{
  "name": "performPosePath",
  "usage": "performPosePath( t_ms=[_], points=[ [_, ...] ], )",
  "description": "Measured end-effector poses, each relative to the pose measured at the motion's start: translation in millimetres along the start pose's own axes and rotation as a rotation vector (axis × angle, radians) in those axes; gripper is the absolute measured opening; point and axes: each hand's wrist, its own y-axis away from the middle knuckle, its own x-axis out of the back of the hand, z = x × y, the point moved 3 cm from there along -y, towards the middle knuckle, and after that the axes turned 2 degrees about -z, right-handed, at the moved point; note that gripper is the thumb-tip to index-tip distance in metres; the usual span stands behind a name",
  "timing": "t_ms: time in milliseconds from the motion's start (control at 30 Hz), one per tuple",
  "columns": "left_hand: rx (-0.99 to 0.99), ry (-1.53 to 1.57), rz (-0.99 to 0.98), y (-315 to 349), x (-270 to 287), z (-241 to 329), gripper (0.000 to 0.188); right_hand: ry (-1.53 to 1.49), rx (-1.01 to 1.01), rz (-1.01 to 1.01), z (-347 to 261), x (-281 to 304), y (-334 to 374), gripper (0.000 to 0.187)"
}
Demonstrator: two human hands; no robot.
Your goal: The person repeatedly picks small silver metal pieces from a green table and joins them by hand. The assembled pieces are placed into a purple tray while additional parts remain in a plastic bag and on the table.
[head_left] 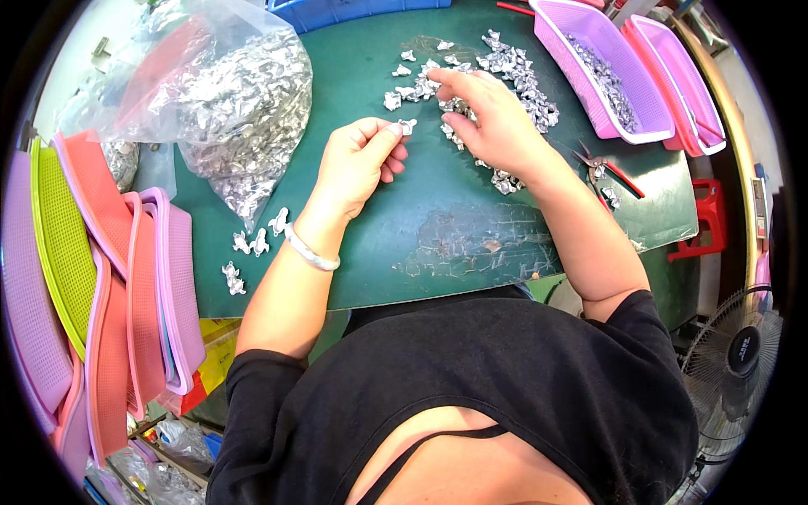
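Note:
Pinched between thumb and forefinger of my left hand point(367, 158) is a small silver metal casting point(407, 127). My right hand point(490, 120) hovers at the pile of similar small metal castings point(523, 82), its thumb and forefinger apart and nothing visible between them. Its fingertips hang over loose castings at the pile's left side, and some are hidden under the palm. Several more castings point(260, 242) lie by my left forearm near the table's left edge. Red-handled cutting pliers point(595, 162) rest beside my right forearm.
A large clear bag point(244, 109) full of castings stands at the left. A purple basket point(547, 25) holding small grey parts sits at the far right, beside a pink basket point(665, 42). Stacked colourful baskets point(109, 353) crowd the left side. A fan point(730, 362) stands at the lower right.

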Motion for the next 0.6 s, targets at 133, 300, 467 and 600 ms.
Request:
performPosePath(
  t_ms=[133,300,467,600],
  points=[
    [-0.063,-0.012,0.007,-1.6,-3.0,-1.7,0.015,0.202,0.064,-0.058,2.8,-1.5,3.0,0.045],
    [-0.094,0.062,-0.05,-3.2,-3.0,-6.3,0.016,0.122,0.053,-0.186,-3.7,-5.5,3.7,0.041],
    [-0.064,0.119,-0.083,-3.3,-1.1,-6.7,0.017,-0.017,0.0,-0.28,-3.6,-6.6,4.8,0.039],
    [-0.016,0.175,-0.072,-2.8,0.8,-6.2,0.016,-0.085,-0.001,-0.177,-0.6,-2.3,3.3,0.037]
  ],
)
